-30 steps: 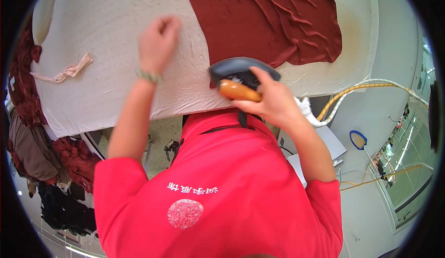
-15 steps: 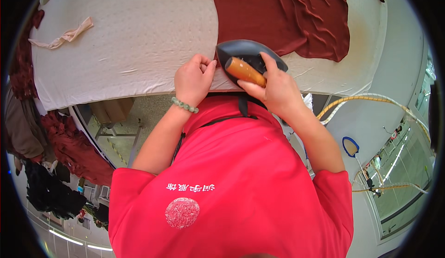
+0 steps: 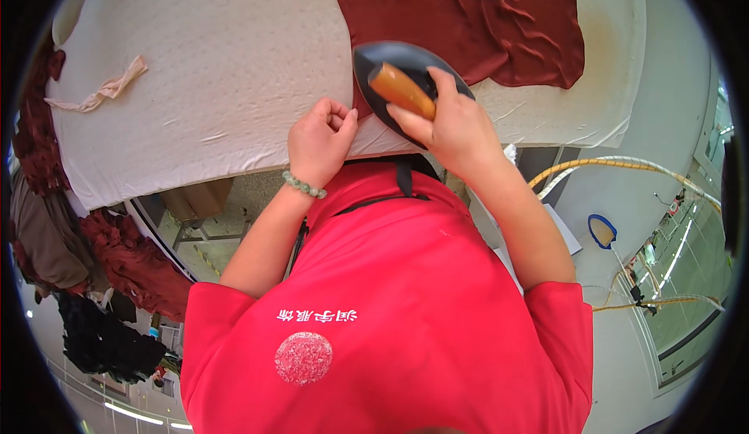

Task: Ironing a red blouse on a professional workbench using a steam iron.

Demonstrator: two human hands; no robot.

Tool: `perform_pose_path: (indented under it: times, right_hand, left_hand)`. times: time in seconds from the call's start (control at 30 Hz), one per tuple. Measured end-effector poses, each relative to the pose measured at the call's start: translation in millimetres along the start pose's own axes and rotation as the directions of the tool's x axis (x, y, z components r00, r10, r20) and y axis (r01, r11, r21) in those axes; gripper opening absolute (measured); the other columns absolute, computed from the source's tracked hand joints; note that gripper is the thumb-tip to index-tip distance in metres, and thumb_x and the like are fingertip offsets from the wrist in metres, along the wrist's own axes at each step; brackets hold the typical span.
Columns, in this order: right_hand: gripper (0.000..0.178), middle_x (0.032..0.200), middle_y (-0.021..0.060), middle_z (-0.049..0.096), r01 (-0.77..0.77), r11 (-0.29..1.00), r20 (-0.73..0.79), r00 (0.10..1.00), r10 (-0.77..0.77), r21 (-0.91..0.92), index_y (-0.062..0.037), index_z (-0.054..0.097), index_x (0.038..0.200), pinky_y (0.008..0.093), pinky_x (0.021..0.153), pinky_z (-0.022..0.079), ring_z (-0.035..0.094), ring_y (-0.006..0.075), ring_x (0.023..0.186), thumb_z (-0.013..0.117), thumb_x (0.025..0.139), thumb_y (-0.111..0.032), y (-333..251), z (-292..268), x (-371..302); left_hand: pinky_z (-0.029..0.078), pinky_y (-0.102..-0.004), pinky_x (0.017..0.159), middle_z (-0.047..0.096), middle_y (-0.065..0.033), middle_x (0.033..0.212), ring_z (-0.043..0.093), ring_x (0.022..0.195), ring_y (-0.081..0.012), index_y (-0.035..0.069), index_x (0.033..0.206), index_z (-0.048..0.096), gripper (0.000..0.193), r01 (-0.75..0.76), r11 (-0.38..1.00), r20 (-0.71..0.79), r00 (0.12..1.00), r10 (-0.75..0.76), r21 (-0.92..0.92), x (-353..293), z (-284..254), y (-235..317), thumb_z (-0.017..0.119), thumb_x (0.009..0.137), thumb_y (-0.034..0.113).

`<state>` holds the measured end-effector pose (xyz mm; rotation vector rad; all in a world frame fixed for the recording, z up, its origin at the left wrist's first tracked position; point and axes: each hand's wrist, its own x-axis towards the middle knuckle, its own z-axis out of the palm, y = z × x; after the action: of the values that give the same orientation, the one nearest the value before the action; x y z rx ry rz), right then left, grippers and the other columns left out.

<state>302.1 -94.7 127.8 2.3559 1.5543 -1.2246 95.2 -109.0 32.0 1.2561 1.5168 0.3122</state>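
The right hand (image 3: 464, 133) grips the iron (image 3: 425, 59), the left hand (image 3: 320, 141) (curled, hold unclear) by the dark-red cloth (image 3: 460, 24).

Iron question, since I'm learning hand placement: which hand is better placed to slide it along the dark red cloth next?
Probably the right hand: it holds the iron, which overlaps the dark red cloth near its closest corner. The left hand has no iron and is curled beside that corner.
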Motion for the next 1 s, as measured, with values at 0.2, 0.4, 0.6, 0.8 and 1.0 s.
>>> perform_pose_path:
  times: [0.2, 0.4, 0.6, 0.8, 1.0]
  right_hand:
    - [0.071, 0.096, 0.0246, 0.072, 0.045, 0.993, 0.218, 0.976, -0.02, -0.111, -0.0005, 0.051, 0.137, 0.0392, 0.08, 0.054, 0.072, 0.0362, 0.089, 0.08, 0.083, -0.037, 41.9, -55.6, -27.7]
    - [0.058, 0.089, 0.0121, 0.072, -0.045, 0.989, -0.317, 0.945, 0.087, 0.138, -0.0029, 0.058, 0.13, 0.0305, 0.073, 0.052, 0.068, 0.0178, 0.08, 0.082, 0.083, -0.027, 54.9, -79.2, -25.0]
    - [0.055, 0.093, 0.0085, 0.071, 0.315, 0.926, -0.152, 0.946, -0.287, 0.21, -0.0049, 0.061, 0.128, 0.0281, 0.074, 0.053, 0.066, 0.0133, 0.081, 0.084, 0.083, -0.028, 30.0, -87.5, 0.1]
    - [0.056, 0.1, 0.0074, 0.071, 0.223, 0.951, -0.015, 0.974, -0.225, 0.214, -0.0041, 0.061, 0.129, 0.0297, 0.076, 0.054, 0.066, 0.0137, 0.084, 0.083, 0.084, -0.028, 68.0, -122.2, 26.4]
    - [0.051, 0.09, 0.0054, 0.068, 0.194, 0.964, -0.301, 0.944, -0.133, 0.182, -0.0048, 0.064, 0.127, 0.031, 0.069, 0.051, 0.063, 0.0134, 0.076, 0.079, 0.087, -0.031, 237.1, -215.3, 83.2]
  left_hand:
    - [0.053, -0.0316, 0.064, 0.07, -0.0062, 0.089, 0.067, 0.071, -0.0132, 0.005, 0.083, 0.063, 0.012, -0.035, 0.984, 0.093, 0.994, 0.051, -0.173, -12.1, -6.8, 3.2, 0.071, 0.088, 0.012]
    - [0.051, -0.0316, 0.092, 0.058, -0.0157, 0.133, 0.063, 0.11, -0.0193, 0.002, 0.084, 0.059, 0.008, -0.225, 0.863, 0.013, 0.966, 0.258, -0.453, -24.9, -15.3, 11.7, 0.066, 0.087, 0.002]
    - [0.043, -0.032, 0.103, 0.056, -0.0186, 0.139, 0.058, 0.119, -0.0212, 0.002, 0.084, 0.057, 0.007, -0.189, 0.748, 0.051, 0.957, 0.286, -0.636, -49.8, -21.6, 10.9, 0.063, 0.087, -0.001]
    - [0.046, -0.0318, 0.097, 0.064, -0.0153, 0.127, 0.062, 0.11, -0.0179, 0.001, 0.091, 0.06, 0.007, -0.079, 0.825, -0.008, 0.996, 0.09, -0.56, -52.5, -10.7, -8.8, 0.066, 0.089, 0.003]
    - [0.051, -0.03, 0.078, 0.071, -0.0082, 0.103, 0.064, 0.086, -0.013, 0.001, 0.109, 0.061, 0.026, -0.02, 0.902, -0.326, 0.936, -0.135, -0.432, -28.8, 24.0, 15.2, 0.07, 0.094, 0.019]
